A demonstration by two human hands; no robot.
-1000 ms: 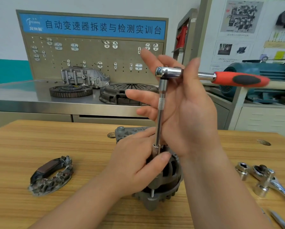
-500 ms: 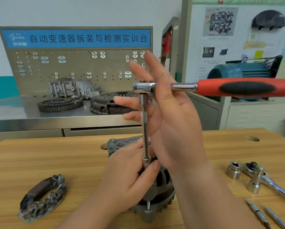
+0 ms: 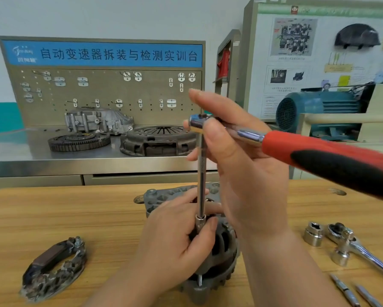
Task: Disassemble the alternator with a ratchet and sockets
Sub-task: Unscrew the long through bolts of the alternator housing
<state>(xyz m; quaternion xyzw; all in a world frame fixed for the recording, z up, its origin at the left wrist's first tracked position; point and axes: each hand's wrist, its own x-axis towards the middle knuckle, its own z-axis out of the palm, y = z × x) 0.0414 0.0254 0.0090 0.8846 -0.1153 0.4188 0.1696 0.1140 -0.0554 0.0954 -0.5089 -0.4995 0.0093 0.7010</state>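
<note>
- Closest in, resting on the wooden table (image 3: 75,207): the alternator (image 3: 224,251), with a thin bolt shank showing low on its near side.
- At the alternator's top, gripped by the left hand (image 3: 175,235): a small socket (image 3: 200,222), thumb pressed to its side, fingers curled round behind.
- Straight up from the alternator: an extension bar (image 3: 201,185), long axis vertical and in line with that shank, ending in the head of the ratchet (image 3: 319,151).
- High above the alternator, lightly pinching the ratchet's neck just behind the head: the right hand (image 3: 241,165), forefinger straight, lower fingers loose behind the bar.
- Red handle free, slanting right of the alternator and toward the viewer, well beyond those fingers; probably calls for a swing about the upright axis, with the nearer left hand steadying the socket.
- Left of the alternator, a removed rectifier (image 3: 53,267); right of it, spare sockets (image 3: 313,233) and a second ratchet (image 3: 359,251).
- Far behind the alternator, a steel bench (image 3: 19,151) carrying a clutch cover (image 3: 157,140).
</note>
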